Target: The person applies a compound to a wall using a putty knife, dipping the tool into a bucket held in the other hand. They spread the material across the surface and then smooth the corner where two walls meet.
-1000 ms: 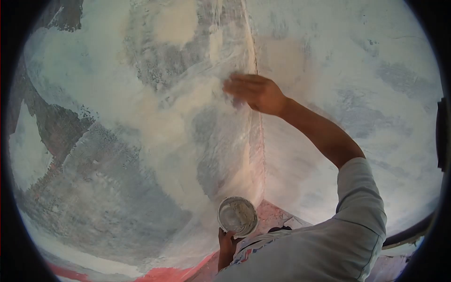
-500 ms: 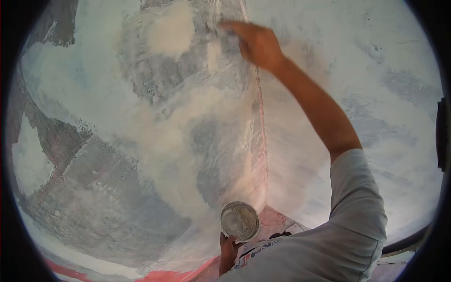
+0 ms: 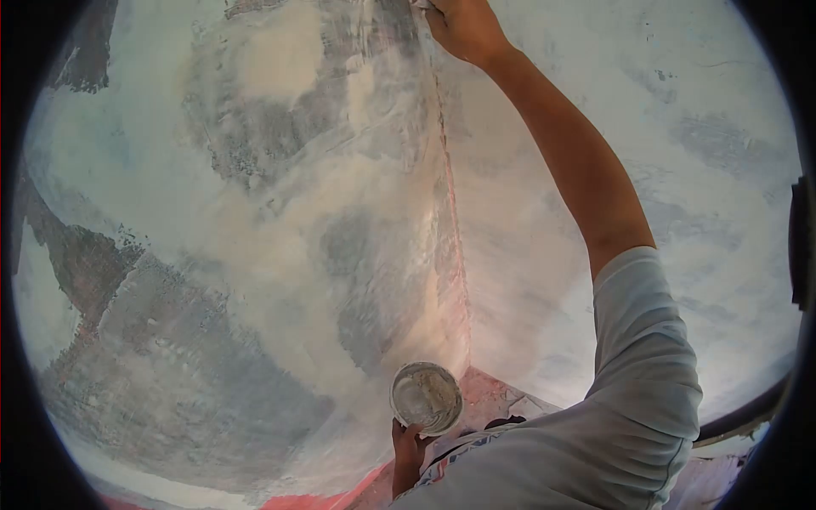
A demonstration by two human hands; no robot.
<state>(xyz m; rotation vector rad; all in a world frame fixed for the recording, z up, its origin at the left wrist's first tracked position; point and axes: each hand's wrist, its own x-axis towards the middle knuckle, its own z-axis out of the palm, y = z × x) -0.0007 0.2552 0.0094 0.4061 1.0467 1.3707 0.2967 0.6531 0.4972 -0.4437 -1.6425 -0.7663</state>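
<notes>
Reaching high, the right hand [image 3: 467, 30] clutches something pale [image 3: 421, 3] — the left hand [image 3: 408, 438] grips a bowl [image 3: 427, 398] — whitish coating [image 3: 285, 285] spreads widely, grey patches [image 3: 183, 365] uncovered.

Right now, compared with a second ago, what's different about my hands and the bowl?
Your right hand has moved up along the wall corner, from mid-wall to the top edge of the view. I see nothing let go, and can't tell if it took hold of anything, as the fingertips are partly cut off. Your left hand still holds the bowl low by the corner.
</notes>
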